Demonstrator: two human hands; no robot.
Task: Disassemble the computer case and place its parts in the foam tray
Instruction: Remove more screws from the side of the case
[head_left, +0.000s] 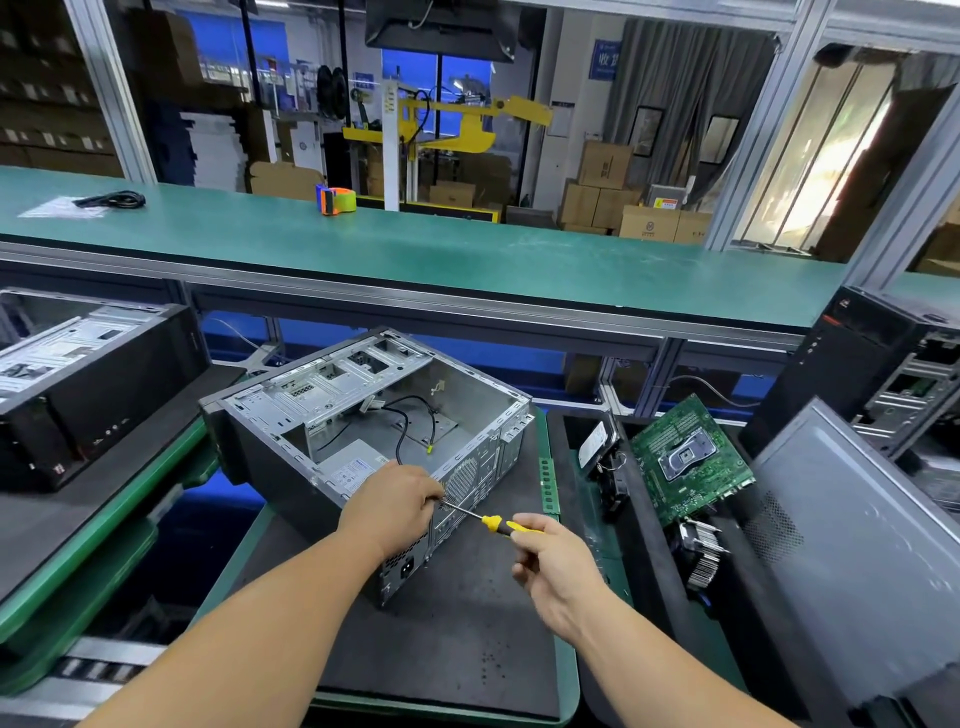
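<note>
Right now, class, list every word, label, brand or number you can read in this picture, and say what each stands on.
"收" heads the blue wall sign; the rest is cut off.
White sticker on the power supply in the open grey metal computer case: too small.
Yellow warning label on the cardboard box: blurred.
Logo on the front cardboard box: unreadable.

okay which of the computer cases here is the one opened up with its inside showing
The middle computer case, lying on the dark mat under both hands, with bare metal interior and loose cables exposed. The black case on the left and the upright black tower at right look closed from here.
</note>
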